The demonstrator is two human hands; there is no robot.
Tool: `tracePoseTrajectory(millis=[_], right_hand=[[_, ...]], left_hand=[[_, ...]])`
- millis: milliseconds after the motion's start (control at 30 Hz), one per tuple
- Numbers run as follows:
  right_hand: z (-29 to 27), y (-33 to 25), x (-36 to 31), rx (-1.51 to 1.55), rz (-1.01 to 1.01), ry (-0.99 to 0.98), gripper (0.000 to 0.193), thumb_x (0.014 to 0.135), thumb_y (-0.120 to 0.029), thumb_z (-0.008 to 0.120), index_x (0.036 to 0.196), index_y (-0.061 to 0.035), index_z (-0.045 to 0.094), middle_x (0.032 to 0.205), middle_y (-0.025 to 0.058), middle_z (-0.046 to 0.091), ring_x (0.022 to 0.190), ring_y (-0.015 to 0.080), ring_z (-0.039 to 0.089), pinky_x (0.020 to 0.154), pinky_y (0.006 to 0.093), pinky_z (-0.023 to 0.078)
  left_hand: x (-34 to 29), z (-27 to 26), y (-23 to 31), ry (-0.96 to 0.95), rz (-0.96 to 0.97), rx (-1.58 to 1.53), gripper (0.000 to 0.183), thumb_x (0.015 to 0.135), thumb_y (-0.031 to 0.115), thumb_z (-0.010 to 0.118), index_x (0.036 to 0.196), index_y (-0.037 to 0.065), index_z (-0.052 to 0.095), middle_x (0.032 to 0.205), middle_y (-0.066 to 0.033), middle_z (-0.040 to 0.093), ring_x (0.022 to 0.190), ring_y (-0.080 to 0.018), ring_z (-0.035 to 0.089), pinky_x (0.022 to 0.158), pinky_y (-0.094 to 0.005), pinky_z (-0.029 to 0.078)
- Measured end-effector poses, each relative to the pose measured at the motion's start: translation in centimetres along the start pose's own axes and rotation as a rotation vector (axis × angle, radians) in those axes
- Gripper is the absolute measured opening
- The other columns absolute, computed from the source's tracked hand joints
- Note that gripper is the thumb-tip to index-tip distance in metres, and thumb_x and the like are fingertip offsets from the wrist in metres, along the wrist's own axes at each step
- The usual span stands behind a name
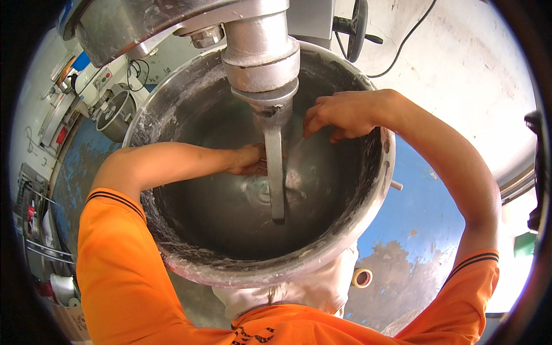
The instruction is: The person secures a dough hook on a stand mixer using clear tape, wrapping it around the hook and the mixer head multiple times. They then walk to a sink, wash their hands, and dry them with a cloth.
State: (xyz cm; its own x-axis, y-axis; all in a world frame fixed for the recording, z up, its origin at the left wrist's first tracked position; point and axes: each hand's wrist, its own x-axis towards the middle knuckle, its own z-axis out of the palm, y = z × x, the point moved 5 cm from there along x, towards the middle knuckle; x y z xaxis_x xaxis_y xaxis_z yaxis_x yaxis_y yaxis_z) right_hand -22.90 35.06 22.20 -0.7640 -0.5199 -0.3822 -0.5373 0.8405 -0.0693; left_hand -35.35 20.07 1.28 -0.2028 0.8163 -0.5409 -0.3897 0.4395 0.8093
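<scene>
A large metal mixing bowl [190, 221], crusted with pale residue near its rim, stands in front of me. A flat metal mixing arm [276, 178] hangs down into it from the mixer head's shaft [261, 63]. My left hand [248, 160] reaches in from the left, close beside the mixing arm, which partly hides its fingers. Whether it touches the metal or holds anything, I cannot tell. Over the bowl's right side is my right hand [342, 115], its fingers bent downward and apart from the thumb. I make out nothing between them.
Above the bowl juts the mixer head [132, 26], with a black handwheel [357, 29] behind it. A tape roll [361, 278] lies on the worn blue floor [411, 195] at right. Back left stands a smaller mixer with a metal bowl [117, 114]. A wire rack [37, 201] is at far left.
</scene>
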Motion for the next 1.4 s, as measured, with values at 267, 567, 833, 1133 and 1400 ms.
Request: tracePoseTrajectory(millis=[267,567,833,1133,1400], right_hand=[[0.6,-0.1,-0.8,-0.022,0.031,-0.057,0.058,0.083,-0.009,0.071,0.139,-0.0143,0.054,0.147,0.0035,0.047,0.133,0.0323,0.044,0.111,0.0463,0.041],[1.3,-0.4,-0.7,0.089,0.105,-0.159,0.065,0.088,-0.008,0.067,0.148,-0.0187,0.044,0.141,0.0155,0.052,0.131,0.0341,0.048,0.109,0.0465,0.042],[1.6,1.4,0.8,0.569,0.253,-0.074,0.049,0.100,-0.032,0.054,0.139,-0.0024,0.053,0.115,0.0161,0.069,0.104,0.0271,0.067,0.093,0.0391,0.052],[2.2,3.5,1.2,1.176,0.846,0.222,0.046,0.102,-0.041,0.049,0.119,-0.0013,0.066,0.091,0.0176,0.073,0.072,0.0250,0.071,0.067,0.0347,0.057],[5.9,4.5,2.1,1.296,1.200,0.309,0.029,0.094,-0.027,0.063,0.104,0.0000,0.069,0.087,0.0171,0.072,0.073,0.0270,0.072,0.062,0.0382,0.058]], left_hand=[[-2.4,-2.0,2.1,0.228,0.045,0.117,0.038,0.098,0.016,0.060,0.134,0.010,0.048,0.126,-0.0067,0.062,0.114,-0.0225,0.062,0.098,-0.0423,0.052],[-2.7,-4.4,3.3,0.268,0.248,0.010,0.051,0.094,0.002,0.062,0.139,0.012,0.041,0.108,-0.0081,0.060,0.102,-0.0206,0.063,0.092,-0.0358,0.055],[-4.5,-4.0,4.4,0.378,0.166,0.121,0.057,0.094,-0.003,0.058,0.143,0.017,0.035,0.106,-0.0091,0.058,0.092,-0.0189,0.062,0.084,-0.0321,0.057],[-5.6,-2.0,4.9,0.363,0.179,0.171,0.040,0.093,-0.002,0.057,0.127,0.016,0.046,0.107,-0.0082,0.059,0.089,-0.0178,0.063,0.073,-0.0313,0.058],[-3.1,-1.3,4.0,0.352,0.218,0.464,0.017,0.093,0.008,0.059,0.110,0.006,0.061,0.101,-0.0088,0.064,0.088,-0.0178,0.064,0.069,-0.0319,0.057]])
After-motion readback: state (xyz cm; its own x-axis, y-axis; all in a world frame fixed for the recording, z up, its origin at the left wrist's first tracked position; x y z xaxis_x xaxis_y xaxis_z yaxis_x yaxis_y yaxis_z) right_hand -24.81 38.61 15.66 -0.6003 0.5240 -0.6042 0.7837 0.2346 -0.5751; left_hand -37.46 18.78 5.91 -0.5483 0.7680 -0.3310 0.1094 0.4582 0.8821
